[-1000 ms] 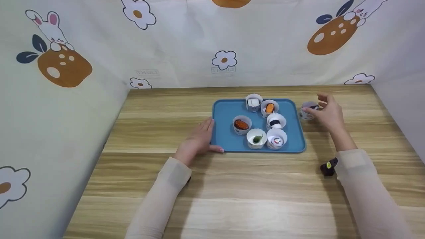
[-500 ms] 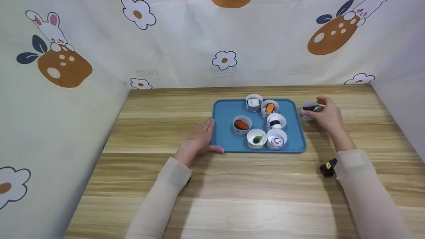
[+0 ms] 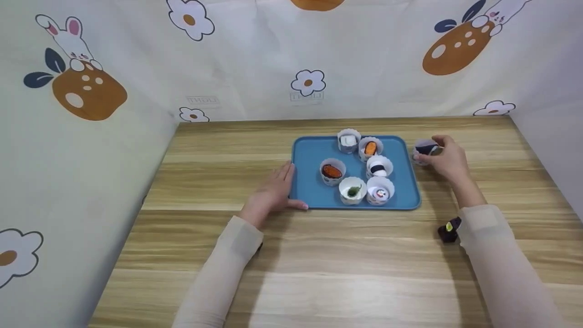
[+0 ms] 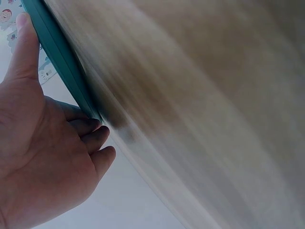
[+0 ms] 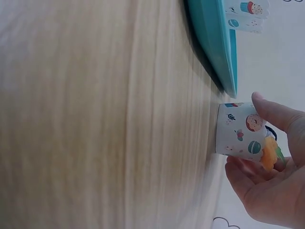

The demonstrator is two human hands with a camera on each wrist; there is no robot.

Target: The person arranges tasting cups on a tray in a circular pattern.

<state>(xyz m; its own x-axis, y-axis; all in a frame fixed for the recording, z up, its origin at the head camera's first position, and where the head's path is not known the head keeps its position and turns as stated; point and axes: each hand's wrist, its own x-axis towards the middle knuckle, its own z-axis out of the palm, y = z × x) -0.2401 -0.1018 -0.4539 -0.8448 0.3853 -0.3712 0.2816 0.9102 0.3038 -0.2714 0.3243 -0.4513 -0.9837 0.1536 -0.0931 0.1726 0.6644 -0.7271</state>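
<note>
My left hand (image 3: 273, 187) rests at the near left corner of a blue tray (image 3: 309, 150), fingers along its left side and thumb at the front edge. In the left wrist view, the fingertips lie against the tray's outer rim (image 4: 57, 52). Right of the tray, my right hand (image 3: 451, 160) holds a printed paper cup (image 5: 236, 131) between thumb and fingers. A black piece (image 3: 426, 149) shows inside this cup. In the right wrist view an orange piece with a green part (image 5: 269, 153) juts from the cup's mouth beside the palm.
Several paper cups stand on the tray. They hold toy sushi pieces, including a red-topped piece (image 3: 331, 171), an orange piece (image 3: 370, 148) and a black-banded white piece (image 3: 377, 170). A green piece (image 3: 353, 191) sits in a front cup. Patterned cloth (image 3: 246, 73) rises behind the wooden table (image 3: 218, 159).
My right hand's fingers have lowered and closed in around the paper cup, and the wrist has shifted slightly left. The left hand and the tray have stayed in place.
</note>
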